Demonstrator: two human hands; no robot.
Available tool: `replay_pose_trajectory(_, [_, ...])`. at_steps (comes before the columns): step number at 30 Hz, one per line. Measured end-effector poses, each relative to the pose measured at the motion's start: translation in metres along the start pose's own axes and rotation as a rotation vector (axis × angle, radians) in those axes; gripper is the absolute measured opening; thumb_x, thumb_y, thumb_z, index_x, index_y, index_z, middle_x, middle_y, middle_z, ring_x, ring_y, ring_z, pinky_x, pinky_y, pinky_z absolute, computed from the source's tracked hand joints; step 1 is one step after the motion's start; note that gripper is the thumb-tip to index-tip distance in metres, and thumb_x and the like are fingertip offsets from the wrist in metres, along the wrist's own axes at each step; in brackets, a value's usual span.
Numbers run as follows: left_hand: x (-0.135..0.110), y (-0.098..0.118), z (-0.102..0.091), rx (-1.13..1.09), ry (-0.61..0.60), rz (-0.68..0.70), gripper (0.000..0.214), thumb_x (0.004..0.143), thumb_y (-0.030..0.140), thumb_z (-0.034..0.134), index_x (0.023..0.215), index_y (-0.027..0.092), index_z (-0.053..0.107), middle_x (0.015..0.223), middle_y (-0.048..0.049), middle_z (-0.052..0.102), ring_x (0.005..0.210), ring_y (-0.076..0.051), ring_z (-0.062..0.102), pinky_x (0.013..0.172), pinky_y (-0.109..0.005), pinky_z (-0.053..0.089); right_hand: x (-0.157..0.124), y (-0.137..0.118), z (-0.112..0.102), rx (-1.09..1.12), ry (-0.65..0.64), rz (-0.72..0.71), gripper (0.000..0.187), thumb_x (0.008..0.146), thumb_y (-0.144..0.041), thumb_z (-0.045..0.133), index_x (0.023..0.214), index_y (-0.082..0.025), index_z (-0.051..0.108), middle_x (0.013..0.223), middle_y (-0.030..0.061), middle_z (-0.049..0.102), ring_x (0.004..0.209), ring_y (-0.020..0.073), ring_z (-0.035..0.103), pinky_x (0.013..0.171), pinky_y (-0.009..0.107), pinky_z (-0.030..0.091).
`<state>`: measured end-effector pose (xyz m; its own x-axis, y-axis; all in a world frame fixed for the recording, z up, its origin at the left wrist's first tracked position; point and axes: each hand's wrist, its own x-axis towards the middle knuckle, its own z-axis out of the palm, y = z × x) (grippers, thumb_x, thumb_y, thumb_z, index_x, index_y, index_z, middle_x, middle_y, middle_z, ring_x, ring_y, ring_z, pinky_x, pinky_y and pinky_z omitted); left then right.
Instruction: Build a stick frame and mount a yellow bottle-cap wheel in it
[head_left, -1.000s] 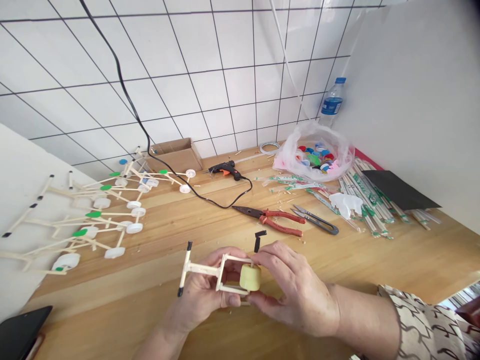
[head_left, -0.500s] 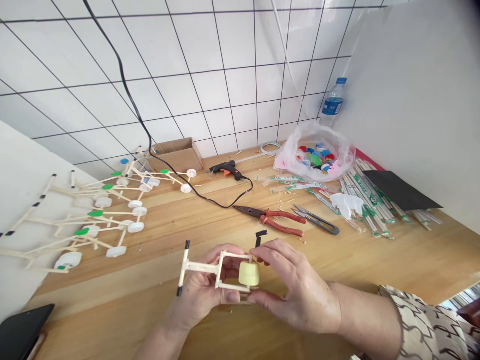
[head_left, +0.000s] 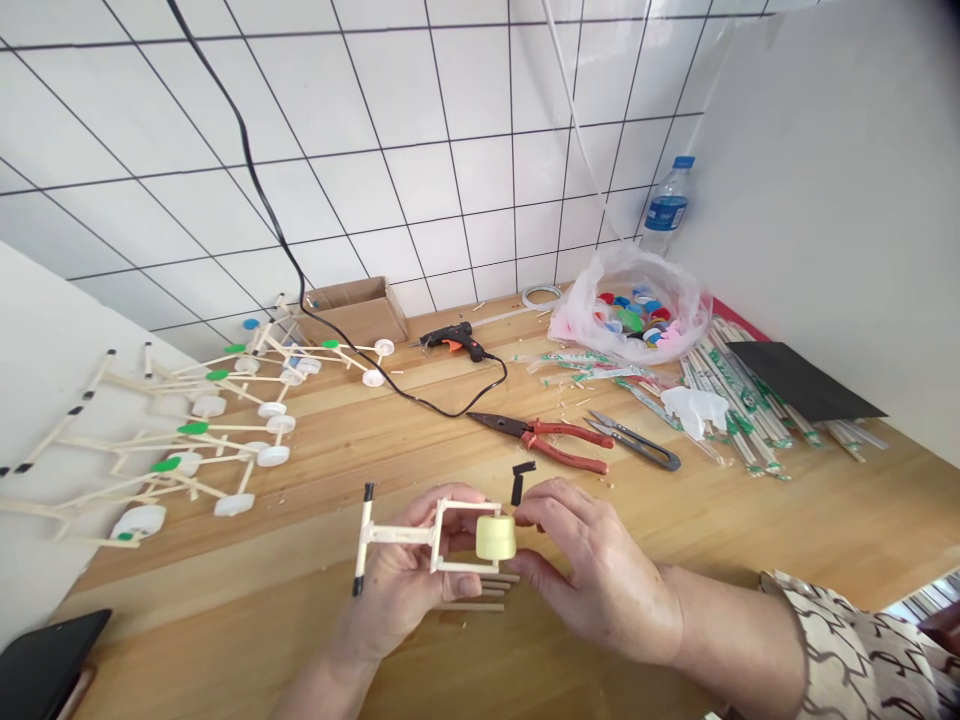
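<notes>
My left hand (head_left: 409, 575) grips a small frame of pale wooden sticks (head_left: 405, 536), its fingers behind and its thumb along the lower edge. Black tips cap the crossbar at the frame's left end. Between the two prongs at the right end sits a pale yellow cap-like wheel (head_left: 496, 538). Just right of the wheel is my right hand (head_left: 592, 570), thumb and forefinger apart with nothing seen between them; whether the fingertips touch the wheel I cannot tell. Several loose sticks (head_left: 480, 606) lie on the table below the frame. Black strips (head_left: 517, 488) lie beyond it.
Red-handled pliers (head_left: 562, 440), thread snips (head_left: 637, 440) and a glue gun (head_left: 454, 340) lie beyond my hands. Several stick models with wheels (head_left: 232, 505) stand at left. At right are a bag of bottle caps (head_left: 577, 310) and wrapped chopsticks (head_left: 742, 400). A phone (head_left: 52, 660) lies front left.
My right thumb and fingers have drawn back slightly to the right from the frame's prongs. The frame has shifted a little left, and more of the loose sticks beneath shows.
</notes>
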<state>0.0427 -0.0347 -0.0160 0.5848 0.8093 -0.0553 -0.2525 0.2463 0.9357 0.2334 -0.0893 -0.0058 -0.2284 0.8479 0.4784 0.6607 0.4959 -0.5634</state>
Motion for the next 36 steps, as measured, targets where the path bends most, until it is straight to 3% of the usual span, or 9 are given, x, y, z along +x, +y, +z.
replay_pose_trajectory(9, [-0.003, 0.002, 0.01, -0.003, 0.088, 0.004, 0.046, 0.056, 0.024, 0.087, 0.097, 0.027, 0.067, 0.09, 0.0019, 0.073, 0.078, -0.015, 0.066, 0.065, -0.018, 0.051, 0.0, 0.0, 0.0, -0.003, 0.002, 0.002, 0.01, 0.086, -0.017, 0.053, 0.096, -0.016, 0.054, 0.087, 0.0089, 0.064, 0.08, 0.0223, 0.061, 0.067, 0.035, 0.053])
replay_pose_trajectory(15, [-0.002, 0.002, 0.007, 0.019, 0.077, 0.011, 0.043, 0.058, 0.025, 0.086, 0.097, 0.026, 0.068, 0.088, 0.0009, 0.071, 0.078, -0.014, 0.065, 0.065, -0.018, 0.05, 0.0, -0.002, -0.002, 0.038, -0.026, 0.03, 0.024, 0.084, -0.02, 0.057, 0.107, -0.015, 0.05, 0.093, 0.0101, 0.065, 0.084, 0.0245, 0.061, 0.069, 0.038, 0.054])
replay_pose_trajectory(19, [0.0, 0.002, 0.003, 0.061, 0.002, 0.011, 0.043, 0.059, 0.024, 0.085, 0.099, 0.026, 0.068, 0.089, 0.0012, 0.071, 0.081, -0.015, 0.065, 0.067, -0.018, 0.05, -0.001, -0.001, -0.001, 0.03, -0.027, -0.009, 0.022, 0.086, -0.02, 0.054, 0.107, -0.016, 0.05, 0.094, 0.011, 0.064, 0.084, 0.025, 0.062, 0.068, 0.039, 0.054])
replay_pose_trajectory(29, [-0.003, 0.004, 0.013, -0.001, 0.081, -0.028, 0.044, 0.056, 0.026, 0.086, 0.096, 0.024, 0.068, 0.083, 0.0017, 0.07, 0.078, -0.016, 0.065, 0.064, -0.019, 0.051, -0.001, 0.0, 0.001, 0.043, -0.01, -0.028, 0.016, 0.09, -0.021, 0.051, 0.104, -0.015, 0.05, 0.09, 0.0114, 0.065, 0.08, 0.0248, 0.063, 0.065, 0.039, 0.055])
replay_pose_trajectory(36, [-0.001, 0.0, 0.0, 0.002, -0.026, -0.067, 0.043, 0.061, 0.021, 0.083, 0.1, 0.026, 0.066, 0.089, 0.0004, 0.07, 0.08, -0.016, 0.065, 0.068, -0.02, 0.052, -0.001, 0.001, 0.002, 0.036, -0.016, -0.025, 0.014, 0.09, -0.02, 0.05, 0.103, -0.016, 0.05, 0.089, 0.0104, 0.065, 0.079, 0.0239, 0.062, 0.065, 0.037, 0.054])
